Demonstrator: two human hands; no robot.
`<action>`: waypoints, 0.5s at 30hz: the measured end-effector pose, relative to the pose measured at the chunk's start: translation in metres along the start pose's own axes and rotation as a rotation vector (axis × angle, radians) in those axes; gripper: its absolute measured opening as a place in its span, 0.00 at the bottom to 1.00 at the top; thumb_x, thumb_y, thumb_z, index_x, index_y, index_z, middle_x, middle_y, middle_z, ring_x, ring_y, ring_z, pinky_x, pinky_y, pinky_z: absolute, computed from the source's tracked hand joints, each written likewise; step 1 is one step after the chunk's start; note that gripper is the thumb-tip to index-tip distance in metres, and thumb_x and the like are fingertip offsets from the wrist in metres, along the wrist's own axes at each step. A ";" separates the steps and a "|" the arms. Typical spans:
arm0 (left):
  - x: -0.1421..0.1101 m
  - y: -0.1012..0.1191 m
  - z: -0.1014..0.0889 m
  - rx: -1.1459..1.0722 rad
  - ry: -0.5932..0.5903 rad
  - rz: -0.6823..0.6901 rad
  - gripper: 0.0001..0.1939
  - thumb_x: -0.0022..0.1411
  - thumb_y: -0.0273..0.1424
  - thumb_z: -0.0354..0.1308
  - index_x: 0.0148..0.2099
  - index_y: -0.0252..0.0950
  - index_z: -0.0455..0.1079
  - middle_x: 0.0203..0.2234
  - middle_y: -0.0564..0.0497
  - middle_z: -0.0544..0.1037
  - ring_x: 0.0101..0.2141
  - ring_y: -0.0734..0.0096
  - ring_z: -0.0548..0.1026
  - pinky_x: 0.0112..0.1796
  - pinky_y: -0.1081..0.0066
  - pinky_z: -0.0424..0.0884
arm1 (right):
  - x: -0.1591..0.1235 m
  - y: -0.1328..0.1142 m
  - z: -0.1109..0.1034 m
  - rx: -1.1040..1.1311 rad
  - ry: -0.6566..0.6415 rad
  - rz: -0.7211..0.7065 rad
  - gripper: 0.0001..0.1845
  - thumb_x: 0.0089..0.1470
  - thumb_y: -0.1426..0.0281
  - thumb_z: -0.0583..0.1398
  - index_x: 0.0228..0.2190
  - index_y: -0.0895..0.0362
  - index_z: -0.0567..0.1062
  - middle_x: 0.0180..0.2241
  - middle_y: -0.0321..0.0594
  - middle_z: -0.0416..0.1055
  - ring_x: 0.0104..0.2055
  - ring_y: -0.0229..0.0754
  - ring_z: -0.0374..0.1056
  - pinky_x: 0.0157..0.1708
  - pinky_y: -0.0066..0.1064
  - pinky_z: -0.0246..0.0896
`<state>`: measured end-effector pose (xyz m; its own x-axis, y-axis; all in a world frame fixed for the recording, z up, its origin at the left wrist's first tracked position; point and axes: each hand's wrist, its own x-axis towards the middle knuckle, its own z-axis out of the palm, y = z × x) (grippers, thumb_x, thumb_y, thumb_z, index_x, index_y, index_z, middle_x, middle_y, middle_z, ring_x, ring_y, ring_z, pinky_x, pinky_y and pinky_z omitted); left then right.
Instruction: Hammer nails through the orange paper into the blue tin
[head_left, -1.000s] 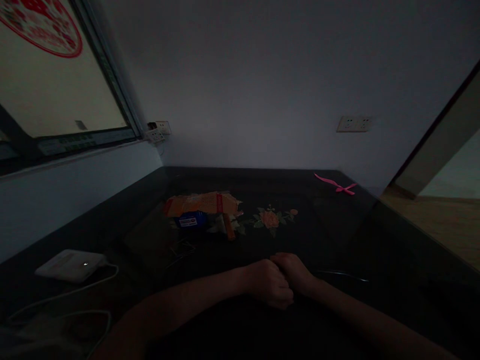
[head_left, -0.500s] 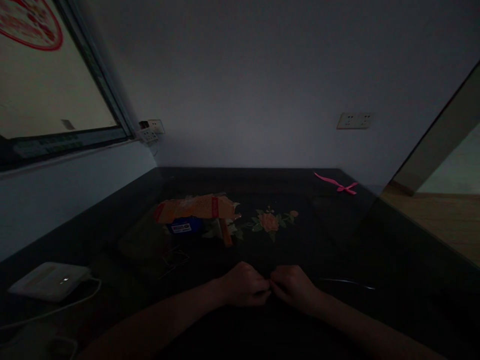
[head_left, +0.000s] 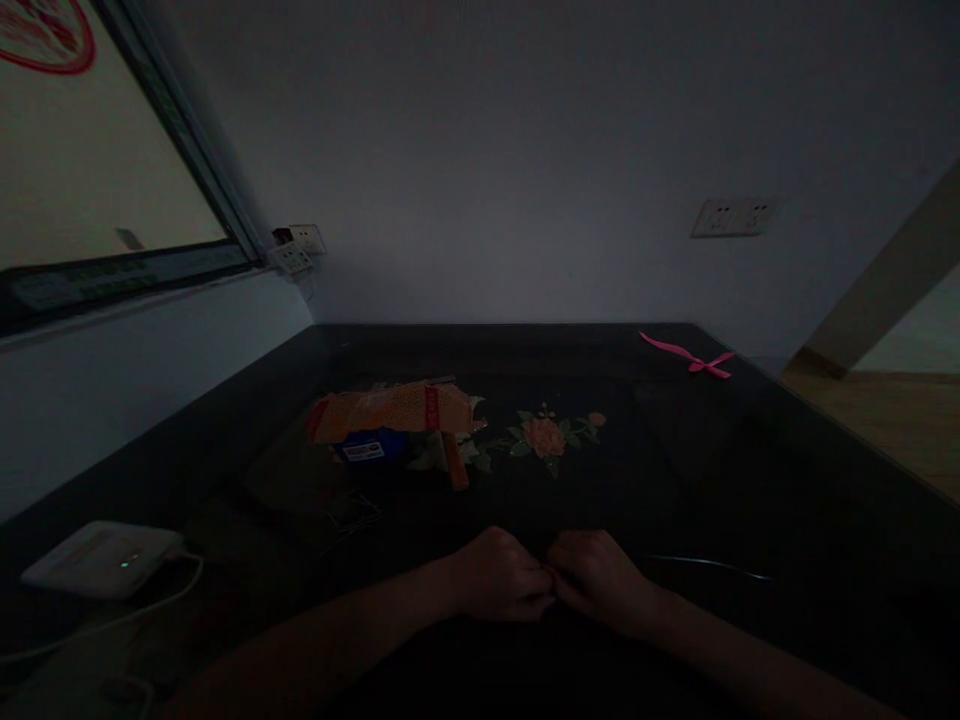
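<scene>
At the near middle of the dark table, my left hand and my right hand meet with curled fingers. Both are closed, their fingertips pressed together at one spot. Whatever they pinch there, if anything, is too dark and small to make out. Just right of my right hand lies a thin, pale, shiny strand. Thin stick-like pieces lie to the left beyond my left hand.
An orange, torn-looking packet rests over a blue box, with an orange-brown strip beside them. A white device with a cable lies at left. A pink ribbon lies far right. Wall sockets are behind.
The view has shifted slightly, so hands and table items appear a little displaced. My hands stay closed and together in nearly the same place.
</scene>
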<state>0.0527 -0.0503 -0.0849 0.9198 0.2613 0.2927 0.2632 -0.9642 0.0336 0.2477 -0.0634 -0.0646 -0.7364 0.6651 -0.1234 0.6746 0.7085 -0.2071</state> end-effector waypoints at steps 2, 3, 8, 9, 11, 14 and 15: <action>0.000 0.000 0.001 -0.002 0.004 0.007 0.10 0.61 0.32 0.53 0.28 0.36 0.69 0.22 0.55 0.77 0.22 0.75 0.74 0.21 0.73 0.59 | -0.001 0.000 0.002 -0.005 -0.013 0.007 0.07 0.60 0.69 0.59 0.34 0.60 0.75 0.34 0.36 0.75 0.34 0.40 0.73 0.35 0.37 0.70; 0.000 0.000 0.001 -0.001 0.009 0.010 0.10 0.61 0.32 0.54 0.28 0.36 0.69 0.22 0.55 0.78 0.22 0.75 0.74 0.21 0.73 0.60 | -0.001 -0.001 0.003 -0.007 -0.020 0.012 0.07 0.61 0.69 0.59 0.34 0.60 0.75 0.33 0.36 0.75 0.34 0.40 0.73 0.35 0.37 0.70; -0.001 0.000 0.003 0.029 0.017 0.010 0.11 0.62 0.34 0.54 0.29 0.36 0.70 0.21 0.55 0.78 0.22 0.75 0.74 0.21 0.73 0.60 | -0.003 -0.004 0.005 0.001 -0.044 0.040 0.07 0.61 0.68 0.59 0.35 0.60 0.75 0.32 0.35 0.75 0.32 0.39 0.73 0.33 0.36 0.70; -0.001 0.000 0.003 0.032 0.013 0.008 0.11 0.62 0.35 0.54 0.29 0.36 0.70 0.21 0.55 0.78 0.22 0.75 0.74 0.21 0.72 0.60 | -0.003 -0.005 0.005 0.002 -0.047 0.046 0.08 0.61 0.68 0.59 0.35 0.60 0.75 0.32 0.36 0.75 0.32 0.39 0.73 0.33 0.36 0.70; -0.001 0.000 0.002 0.032 0.010 0.004 0.11 0.62 0.35 0.55 0.29 0.36 0.70 0.22 0.55 0.78 0.22 0.75 0.74 0.21 0.72 0.60 | -0.002 -0.005 0.004 0.002 -0.050 0.056 0.08 0.61 0.68 0.59 0.35 0.60 0.75 0.33 0.36 0.75 0.32 0.39 0.73 0.34 0.36 0.70; -0.001 0.001 0.000 0.023 0.002 0.001 0.10 0.62 0.35 0.55 0.30 0.36 0.70 0.23 0.55 0.79 0.23 0.75 0.75 0.22 0.72 0.61 | -0.001 -0.004 0.003 -0.003 -0.058 0.068 0.07 0.61 0.68 0.59 0.36 0.60 0.75 0.34 0.36 0.75 0.33 0.40 0.73 0.34 0.37 0.70; 0.000 0.001 0.000 0.023 -0.002 -0.001 0.11 0.62 0.35 0.55 0.30 0.36 0.70 0.23 0.55 0.79 0.23 0.75 0.75 0.22 0.72 0.61 | -0.001 -0.004 0.003 -0.003 -0.062 0.072 0.08 0.61 0.68 0.59 0.36 0.60 0.75 0.34 0.37 0.75 0.34 0.40 0.73 0.35 0.37 0.70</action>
<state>0.0525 -0.0516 -0.0846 0.9203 0.2622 0.2904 0.2705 -0.9626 0.0120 0.2458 -0.0677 -0.0668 -0.6880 0.6983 -0.1977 0.7257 0.6605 -0.1926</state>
